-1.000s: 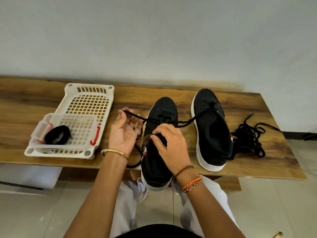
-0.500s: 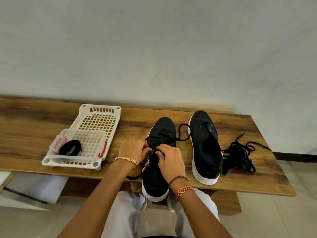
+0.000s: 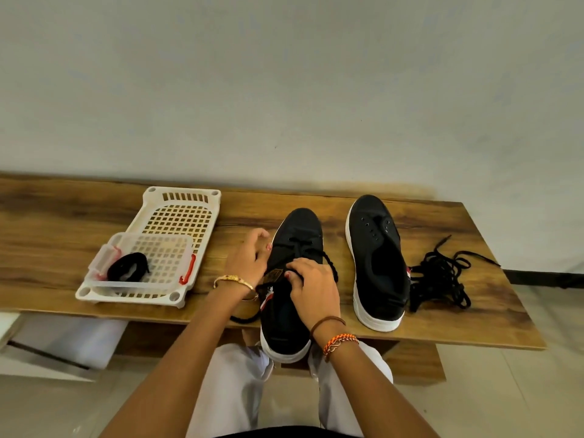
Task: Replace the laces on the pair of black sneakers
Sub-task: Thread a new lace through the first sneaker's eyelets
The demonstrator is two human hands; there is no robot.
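Near sneaker: black canvas sneaker with white sole point(image 3: 292, 279) lies toe-away on the wooden table point(image 3: 63, 241), heel overhanging the front edge; position matches the frame half a second ago.
Lace in work: black lace point(image 3: 328, 263) crosses the upper eyelets and loops off the right side of the tongue; the long strand that a second ago stretched across toward the far sneaker is now drawn in close to this shoe. A tail hangs below the left wrist at the table edge.
Left hand: left hand point(image 3: 249, 260) sits at the sneaker's left flank, fingers curled; it has shifted slightly forward since half a second ago. Whether it pinches the lace cannot be told.
Right hand: right hand point(image 3: 313, 289) rests over the tongue area, fingers curled down onto the lace and eyelet row, gripping there.
Far sneaker: second black sneaker point(image 3: 377, 263) stands unlaced, eyelets bare, just right of the first; unmoved.
Removed laces: tangled pile of black laces point(image 3: 442, 276) lies touching the far sneaker's right side.
Tray: white perforated plastic basket point(image 3: 189, 200) holds a clear lidded box point(image 3: 177, 248) with a coiled black lace point(image 3: 128, 267) inside.
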